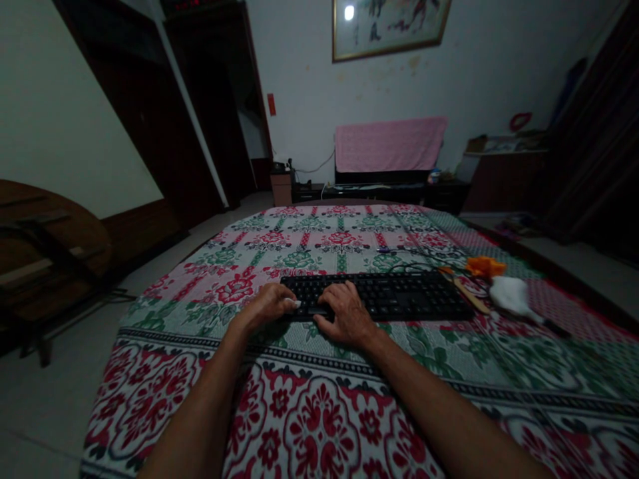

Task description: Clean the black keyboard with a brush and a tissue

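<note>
A black keyboard [404,296] lies on a table covered with a red, green and white flowered cloth [319,412]. My left hand [269,305] is at the keyboard's left end, fingers curled round its edge with the thumb on top. My right hand [347,314] lies palm down on the keys just right of it, fingers spread over the left part of the keyboard and thumb at the front edge. The keyboard's cable [412,256] trails off behind it across the cloth.
Right of the keyboard lie a wooden stick [472,296], an orange object [484,266] and a white fluffy object [509,294]. A pink cloth [389,143] covers something on a low cabinet by the far wall. Dark wooden furniture [44,246] stands at the left.
</note>
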The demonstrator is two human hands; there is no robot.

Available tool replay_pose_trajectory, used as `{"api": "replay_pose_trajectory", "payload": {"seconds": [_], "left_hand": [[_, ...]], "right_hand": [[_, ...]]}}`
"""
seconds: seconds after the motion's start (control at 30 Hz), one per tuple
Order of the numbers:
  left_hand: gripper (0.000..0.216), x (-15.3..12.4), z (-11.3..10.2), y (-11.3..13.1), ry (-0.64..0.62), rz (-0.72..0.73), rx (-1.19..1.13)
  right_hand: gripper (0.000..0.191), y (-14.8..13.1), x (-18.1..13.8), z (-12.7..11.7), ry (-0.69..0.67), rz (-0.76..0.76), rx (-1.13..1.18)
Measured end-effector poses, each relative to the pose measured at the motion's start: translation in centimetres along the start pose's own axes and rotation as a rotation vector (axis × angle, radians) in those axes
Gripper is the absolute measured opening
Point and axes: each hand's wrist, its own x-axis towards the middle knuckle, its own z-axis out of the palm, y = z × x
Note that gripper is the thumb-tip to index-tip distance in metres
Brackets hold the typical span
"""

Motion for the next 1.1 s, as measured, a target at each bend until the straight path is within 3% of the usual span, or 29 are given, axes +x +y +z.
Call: {"api": "replay_pose_trajectory", "payload": {"seconds": [0.1,0.2,0.33,0.43,0.53,0.6,0.77,0.87,1.0,1.1], "left_hand": [[0.022,0.1,0.2,0.8,0.11,0.041,0.184],[0.025,0.1,0.3,0.8,0.186,0.019,0.135],[0.029,0.0,0.3,0.8,0.075,-0.031,-0.085],[0.027,0.0,0.7,1.8,0.042,-0.023,0.046],[0.025,0.2,1.1,2.4,0.199,-0.011,0.231],[0.026,0.3,1.0,2.1,0.262,-0.041,0.192],[0.032,0.1,0.1,0.4,0.125,-0.135,-0.269],[0.028,0.0,0.2,0.7,0.033,-0.101,-0.191],[0.022,0.3,1.2,1.8,0.207,-0.018,0.142],[0.025,0.6,1.4,1.5,0.315,-0.067,0.106]], "right_hand": [[0.023,0.0,0.0,0.1,-0.003,0.005,0.003],[0.024,0.1,0.0,0.2,-0.001,0.006,0.009],[0.025,0.2,0.0,0.3,0.004,0.004,0.014],[0.023,0.2,-0.1,0.3,0.004,0.003,0.017],[0.022,0.2,-0.1,0.3,0.006,0.005,0.016],[0.023,0.2,-0.1,0.3,0.008,0.006,0.016],[0.024,0.2,-0.1,0.3,0.01,0.004,0.012],[0.024,0.2,-0.1,0.2,0.003,-0.003,0.009],[0.023,0.2,-0.1,0.2,0.011,-0.003,0.012],[0.023,0.2,-0.1,0.3,0.008,-0.001,0.009]]}}
